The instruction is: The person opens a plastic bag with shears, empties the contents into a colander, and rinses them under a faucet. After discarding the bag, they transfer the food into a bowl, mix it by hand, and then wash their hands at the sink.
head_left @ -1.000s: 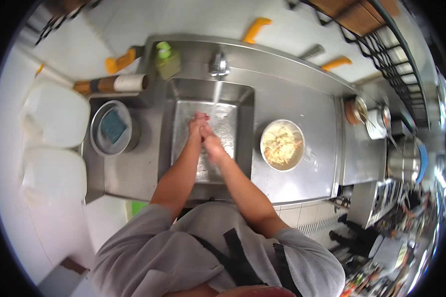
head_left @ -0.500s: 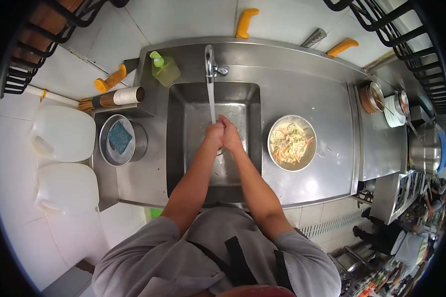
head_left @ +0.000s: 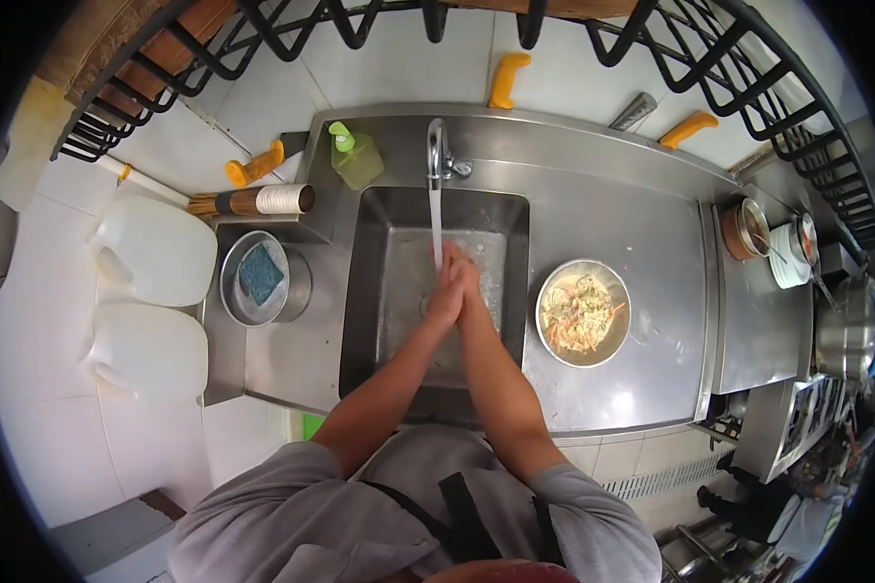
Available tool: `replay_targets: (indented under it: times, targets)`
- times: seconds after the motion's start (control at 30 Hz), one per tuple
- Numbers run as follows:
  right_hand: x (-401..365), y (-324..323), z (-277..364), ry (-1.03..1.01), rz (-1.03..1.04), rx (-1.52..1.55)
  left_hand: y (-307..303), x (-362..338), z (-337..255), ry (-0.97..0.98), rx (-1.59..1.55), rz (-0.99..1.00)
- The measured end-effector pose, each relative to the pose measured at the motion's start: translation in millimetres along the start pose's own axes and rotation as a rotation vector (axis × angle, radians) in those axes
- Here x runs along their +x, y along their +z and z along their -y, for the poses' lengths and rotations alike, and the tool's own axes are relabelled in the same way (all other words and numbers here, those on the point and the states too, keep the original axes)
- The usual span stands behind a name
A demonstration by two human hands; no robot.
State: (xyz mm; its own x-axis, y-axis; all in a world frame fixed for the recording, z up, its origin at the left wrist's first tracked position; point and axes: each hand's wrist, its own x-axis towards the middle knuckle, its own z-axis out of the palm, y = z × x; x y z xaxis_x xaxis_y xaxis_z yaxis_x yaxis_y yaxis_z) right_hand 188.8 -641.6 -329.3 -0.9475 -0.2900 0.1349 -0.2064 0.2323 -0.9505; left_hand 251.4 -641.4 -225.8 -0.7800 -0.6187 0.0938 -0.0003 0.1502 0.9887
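My left hand (head_left: 444, 296) and my right hand (head_left: 467, 277) are pressed against each other over the steel sink (head_left: 369, 321). Their fingers are closed together, and the palms are hidden. From the chrome faucet (head_left: 437, 146) a stream of water (head_left: 436, 219) runs down onto the fingertips. No object shows between the hands. To the right of the basin stands a metal bowl (head_left: 624, 335) of shredded salad (head_left: 580, 311), with pale and orange strips in it.
A soap pump bottle (head_left: 358, 160) stands behind the basin. On the left are a round pan (head_left: 228, 267) with a blue scouring pad (head_left: 261, 274), a whisk brush (head_left: 248, 200) and white jugs (head_left: 151, 350). A black wire rack (head_left: 593, 29) hangs overhead. A person (head_left: 797, 525) is at far right.
The view has shifted, so the sink area sits lower and further right, with more of the rack showing. My hands have rubbed into a different clasp under the running water.
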Motion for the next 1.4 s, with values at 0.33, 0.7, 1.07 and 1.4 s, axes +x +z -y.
replay_targets:
  times: [0.33, 0.7, 1.07, 1.4]
  targets:
    - [-66, -10, 42, 0.751, 0.102, 0.996, -43, -9, 96, -0.583, -0.431, 0.122]
    - [-38, -10, 55, 0.951, -0.322, 1.113, -25, 29, 92, -1.093, -0.49, -0.247]
    - [138, -69, 96, 0.308, -0.117, 0.284, -53, 78, 55, -0.623, -0.027, 0.292]
    - [175, -34, 52, 0.208, -0.028, 0.008, -172, -71, 79, -0.559, 0.306, 0.224]
